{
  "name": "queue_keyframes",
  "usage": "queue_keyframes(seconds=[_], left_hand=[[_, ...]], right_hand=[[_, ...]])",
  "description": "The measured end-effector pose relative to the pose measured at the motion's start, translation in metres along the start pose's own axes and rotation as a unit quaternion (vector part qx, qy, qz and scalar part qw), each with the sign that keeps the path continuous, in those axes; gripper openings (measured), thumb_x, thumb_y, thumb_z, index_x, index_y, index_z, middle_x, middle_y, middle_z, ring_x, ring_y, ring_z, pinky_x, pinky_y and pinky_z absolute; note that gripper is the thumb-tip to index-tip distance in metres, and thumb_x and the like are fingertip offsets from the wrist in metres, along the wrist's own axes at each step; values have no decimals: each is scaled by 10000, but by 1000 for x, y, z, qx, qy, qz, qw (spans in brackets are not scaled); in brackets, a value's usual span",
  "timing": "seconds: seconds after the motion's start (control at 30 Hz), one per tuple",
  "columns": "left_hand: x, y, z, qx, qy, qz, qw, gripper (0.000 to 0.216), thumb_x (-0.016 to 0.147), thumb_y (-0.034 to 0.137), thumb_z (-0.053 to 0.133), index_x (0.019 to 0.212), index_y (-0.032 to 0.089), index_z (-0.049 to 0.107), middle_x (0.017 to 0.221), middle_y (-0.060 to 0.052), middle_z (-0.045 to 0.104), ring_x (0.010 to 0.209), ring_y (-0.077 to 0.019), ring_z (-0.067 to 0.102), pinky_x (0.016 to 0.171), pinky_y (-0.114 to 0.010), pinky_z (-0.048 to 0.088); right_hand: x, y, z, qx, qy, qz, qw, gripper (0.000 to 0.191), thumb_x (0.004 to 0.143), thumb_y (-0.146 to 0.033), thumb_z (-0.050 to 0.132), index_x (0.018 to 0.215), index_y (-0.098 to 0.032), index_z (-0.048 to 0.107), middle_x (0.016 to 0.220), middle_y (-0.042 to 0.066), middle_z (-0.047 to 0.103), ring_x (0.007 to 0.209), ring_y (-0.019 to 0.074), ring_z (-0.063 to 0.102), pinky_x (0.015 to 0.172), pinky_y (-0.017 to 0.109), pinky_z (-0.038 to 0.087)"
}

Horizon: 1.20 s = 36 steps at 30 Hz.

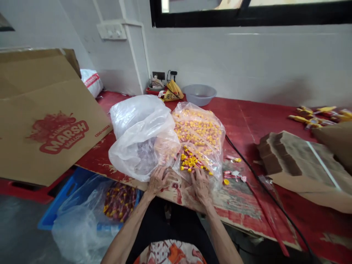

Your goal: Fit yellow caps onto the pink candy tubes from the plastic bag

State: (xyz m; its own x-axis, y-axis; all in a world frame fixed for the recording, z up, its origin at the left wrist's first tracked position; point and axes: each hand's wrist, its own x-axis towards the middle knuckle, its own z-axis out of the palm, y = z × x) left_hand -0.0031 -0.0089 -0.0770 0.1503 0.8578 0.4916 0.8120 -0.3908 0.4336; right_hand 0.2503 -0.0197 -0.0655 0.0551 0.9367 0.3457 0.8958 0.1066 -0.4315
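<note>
1. Step in hand: sorting at the near edge of the worktop (247,117). Both hands work at the foot of two clear bags.
2. Left hand (157,179): fingers bent against the lower edge of the slack bag (137,128). Grip state: cannot tell whether it pinches the film or only rests on it.
3. Right hand (200,183): grip released, fingers spread flat, fingertips touching the tubes (189,161) at the mouth of the full bag (198,135).
4. Next move, as judged: the tubes are small and roll, so picking calls for a fingertip pinch, with the film held down.
5. Containers:
   - Full bag: pink tubes with yellow caps, heaped.
   - Slack bag: a few tubes show through; the rest is unclear.
   - Crate (66,194), below the worktop: a bag of similar tubes.
   - Bowl (199,94), by the wall: contents not visible.
6. Strays (232,175) lie loose just beside the full bag.
</note>
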Motion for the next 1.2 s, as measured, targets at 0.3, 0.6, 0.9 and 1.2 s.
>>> queue_keyframes(seconds=[0.3,0.6,0.9,1.2], left_hand=[[-3,0,-3,-49,-12,7,999,276,1040,324,571,1266,214,686,1154,-106,799,1038,-261,778,923,-400,646],[2,2,-6,-57,-48,6,997,286,1029,289,589,1289,214,683,1201,-116,776,1119,-271,747,1014,-430,615],[2,4,-7,-83,-44,4,996,298,1021,291,608,1300,216,683,1210,-117,766,1109,-269,737,1017,-433,599],[4,22,-15,-265,-6,-153,952,294,1013,426,605,1182,223,735,1015,-54,767,924,-202,722,888,-328,597]], right_hand=[[1,7,-7,46,5,7,999,373,1052,-318,428,1322,-198,657,1261,141,738,1198,274,657,1032,417,473],[-1,15,-10,130,42,82,987,386,1070,-430,402,1211,-198,677,1112,123,744,1016,261,669,956,420,502],[15,-2,-6,153,4,98,983,334,1008,-438,479,1103,-188,680,1034,110,760,886,226,682,873,381,515],[-15,-6,-21,222,51,168,959,426,993,-641,471,942,-238,597,780,36,680,688,211,607,695,339,485]])
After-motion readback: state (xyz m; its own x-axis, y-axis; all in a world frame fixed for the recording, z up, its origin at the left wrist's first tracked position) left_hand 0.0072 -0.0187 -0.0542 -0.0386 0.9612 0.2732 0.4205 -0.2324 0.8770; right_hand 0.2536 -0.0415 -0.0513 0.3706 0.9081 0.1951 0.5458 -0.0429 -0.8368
